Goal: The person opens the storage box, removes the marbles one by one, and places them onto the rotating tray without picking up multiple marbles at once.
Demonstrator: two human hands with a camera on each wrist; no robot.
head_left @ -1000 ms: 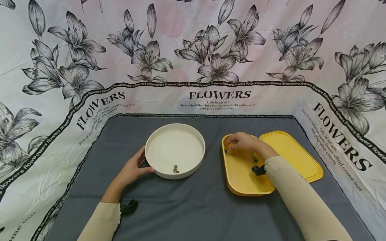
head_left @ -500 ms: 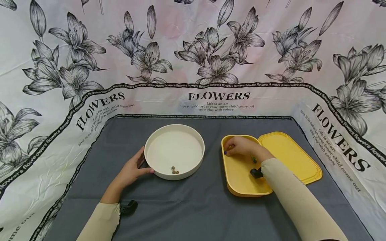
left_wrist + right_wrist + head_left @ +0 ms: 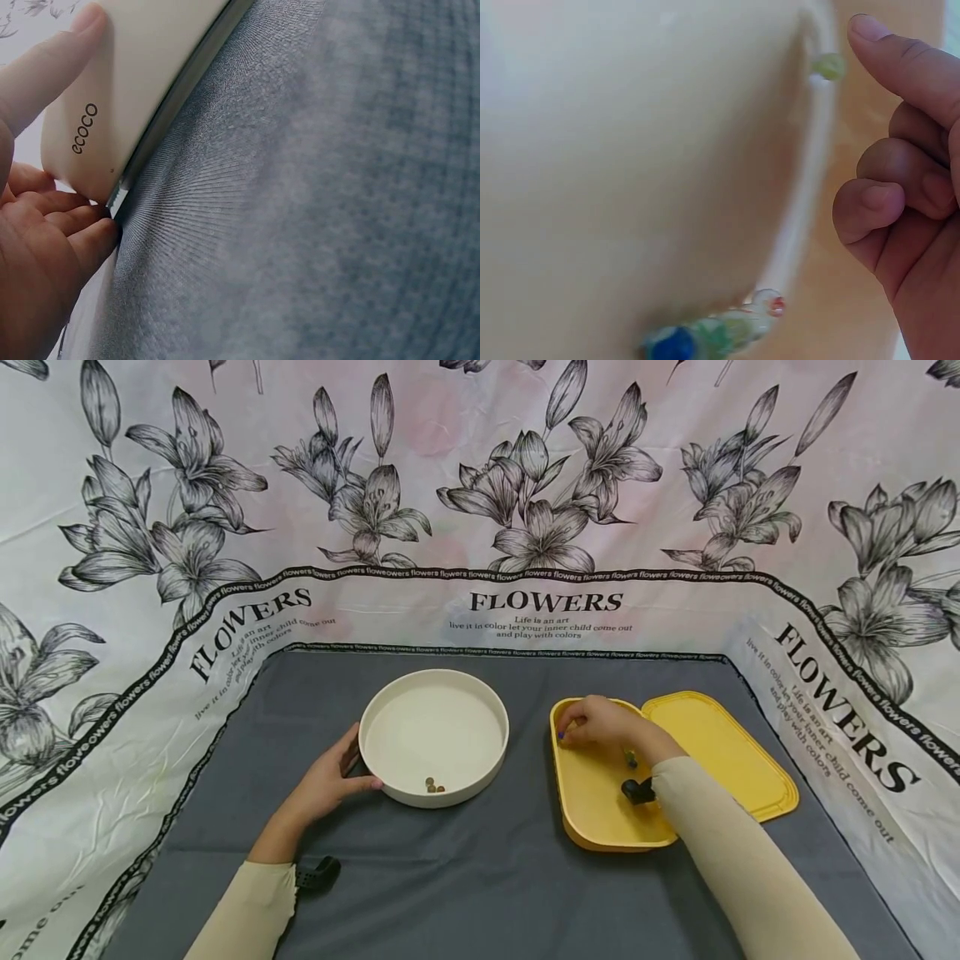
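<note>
My left hand [image 3: 333, 785] holds the left side of a shallow round white dish [image 3: 435, 675], thumb against its front wall. In the left wrist view the dish wall [image 3: 142, 82] bears the print "ecoco", and the fingertips [image 3: 97, 236] curl at its lower edge. Small brownish marbles [image 3: 431, 786] lie inside. My right hand [image 3: 600, 722] reaches into a yellow tray [image 3: 607, 822] with a blue marble [image 3: 561, 735] right at its fingertips; I cannot tell whether they pinch it. In the right wrist view the fingers are curled, with a yellow-green marble [image 3: 829, 66] near the thumb.
More marbles, green [image 3: 714, 335] and blue [image 3: 671, 345] among them, sit together along the tray's side. A yellow lid [image 3: 727, 747] lies right of the tray, partly behind the right forearm. Grey cloth [image 3: 450, 893] covers the surface, bordered by white flower-printed fabric [image 3: 547, 543].
The brownish marbles in the dish have shifted a little left. The blue marble at my right fingertips has moved slightly toward the back. Both hands stay nearly where they were.
</note>
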